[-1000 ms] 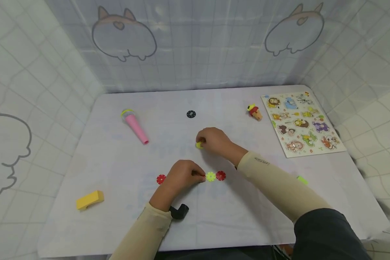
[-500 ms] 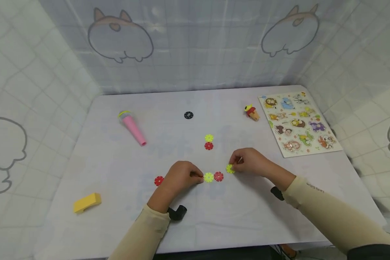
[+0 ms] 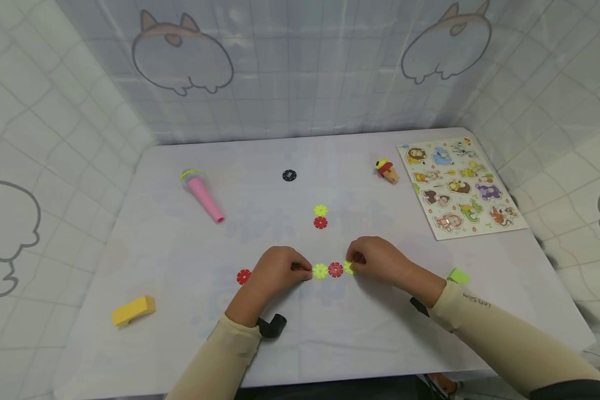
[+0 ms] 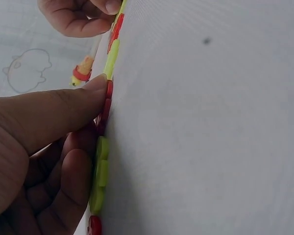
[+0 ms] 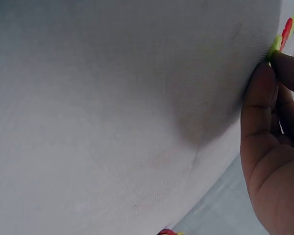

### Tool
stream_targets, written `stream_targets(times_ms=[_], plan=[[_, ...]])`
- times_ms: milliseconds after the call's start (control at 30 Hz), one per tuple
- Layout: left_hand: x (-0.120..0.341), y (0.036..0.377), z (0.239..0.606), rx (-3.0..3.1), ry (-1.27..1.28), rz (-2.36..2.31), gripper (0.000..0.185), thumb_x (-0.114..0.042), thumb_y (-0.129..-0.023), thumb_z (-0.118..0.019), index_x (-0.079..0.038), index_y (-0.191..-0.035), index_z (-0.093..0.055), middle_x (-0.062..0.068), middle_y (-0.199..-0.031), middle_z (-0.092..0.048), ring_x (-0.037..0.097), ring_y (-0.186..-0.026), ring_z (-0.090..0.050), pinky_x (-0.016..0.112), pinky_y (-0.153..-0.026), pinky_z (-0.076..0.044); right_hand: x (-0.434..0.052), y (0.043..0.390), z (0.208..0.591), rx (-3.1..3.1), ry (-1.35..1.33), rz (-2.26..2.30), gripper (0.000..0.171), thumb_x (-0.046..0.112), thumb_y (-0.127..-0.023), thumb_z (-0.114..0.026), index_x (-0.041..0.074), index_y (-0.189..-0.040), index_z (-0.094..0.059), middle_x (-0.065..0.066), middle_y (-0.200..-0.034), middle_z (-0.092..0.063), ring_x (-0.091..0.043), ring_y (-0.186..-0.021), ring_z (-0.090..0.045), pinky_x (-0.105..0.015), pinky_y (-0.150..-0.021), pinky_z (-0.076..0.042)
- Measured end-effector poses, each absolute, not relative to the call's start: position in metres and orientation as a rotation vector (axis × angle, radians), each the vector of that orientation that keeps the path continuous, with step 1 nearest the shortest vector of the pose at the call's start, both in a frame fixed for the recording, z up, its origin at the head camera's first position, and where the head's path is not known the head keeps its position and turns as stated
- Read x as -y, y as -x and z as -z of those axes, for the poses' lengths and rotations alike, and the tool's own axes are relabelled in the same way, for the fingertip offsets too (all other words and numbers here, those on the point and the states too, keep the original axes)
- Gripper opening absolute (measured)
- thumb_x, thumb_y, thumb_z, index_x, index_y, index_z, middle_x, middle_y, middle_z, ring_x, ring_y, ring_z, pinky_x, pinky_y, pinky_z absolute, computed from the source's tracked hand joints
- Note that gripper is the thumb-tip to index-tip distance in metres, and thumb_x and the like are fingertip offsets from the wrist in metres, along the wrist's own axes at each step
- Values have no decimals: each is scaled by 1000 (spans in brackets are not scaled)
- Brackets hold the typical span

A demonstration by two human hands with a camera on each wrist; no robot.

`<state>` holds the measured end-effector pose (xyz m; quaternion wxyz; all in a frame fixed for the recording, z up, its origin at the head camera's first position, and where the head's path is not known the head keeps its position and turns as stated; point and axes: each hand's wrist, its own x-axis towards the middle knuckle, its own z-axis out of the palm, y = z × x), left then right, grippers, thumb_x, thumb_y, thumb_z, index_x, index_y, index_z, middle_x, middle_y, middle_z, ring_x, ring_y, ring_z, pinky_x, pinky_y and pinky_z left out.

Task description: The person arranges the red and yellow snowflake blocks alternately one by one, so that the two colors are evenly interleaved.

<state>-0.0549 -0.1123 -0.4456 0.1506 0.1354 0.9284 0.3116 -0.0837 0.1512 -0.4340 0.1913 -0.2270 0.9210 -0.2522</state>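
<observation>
A row of red and yellow-green notched plastic discs, like snowflake building discs, lies on the white table. My left hand (image 3: 281, 268) pinches a red disc (image 4: 106, 110) in the row, a yellow-green disc (image 3: 320, 271) on its right and, in the left wrist view, another yellow-green disc (image 4: 99, 176) on its other side. A red disc (image 3: 243, 276) shows at the left end. My right hand (image 3: 380, 261) pinches a yellow-green disc (image 5: 275, 45) between thumb and finger, right beside the red disc (image 3: 335, 269).
Beyond the hands lie a yellow-green disc (image 3: 320, 210), a red disc (image 3: 320, 223) and a black round chip (image 3: 289, 175). Around them are a pink toy microphone (image 3: 205, 199), a yellow block (image 3: 134, 310), a small figure (image 3: 387, 170), an animal puzzle board (image 3: 461, 189) and a green block (image 3: 458, 276).
My right hand has brought a yellow-green disc from beside the far red disc toward me, to the row's right end. My left hand has stayed on its red disc.
</observation>
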Motion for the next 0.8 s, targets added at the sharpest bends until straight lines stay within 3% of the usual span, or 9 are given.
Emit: stream_targets(times_ms=[333, 600, 800], plan=[[115, 53, 442, -2713, -464, -868, 11, -20, -86, -88, -19, -96, -85, -14, -84, -71, 6, -79, -63, 27, -72, -53, -149, 109, 425, -2567, 570, 822, 5, 14, -94, -75, 12, -97, -71, 3, -84, -63, -18, -80, -57, -34, -72, -50], [109, 57, 438, -2715, -530, -921, 10, -19, -86, -87, -18, -96, -85, -14, -85, -73, 6, -80, -64, 27, -73, -53, -126, 161, 423, -2564, 505, 829, 18, 18, -97, -72, 8, -113, -71, -4, -97, -66, -22, -88, -59, -36, -78, -51], [94, 61, 441, -2684, -644, -951, 9, -18, -85, -88, -19, -94, -86, -13, -86, -75, 6, -84, -68, 27, -75, -53, -104, 182, 425, -2612, 506, 757, 28, 16, -96, -72, 6, -123, -68, -7, -99, -64, -23, -88, -58, -36, -78, -50]])
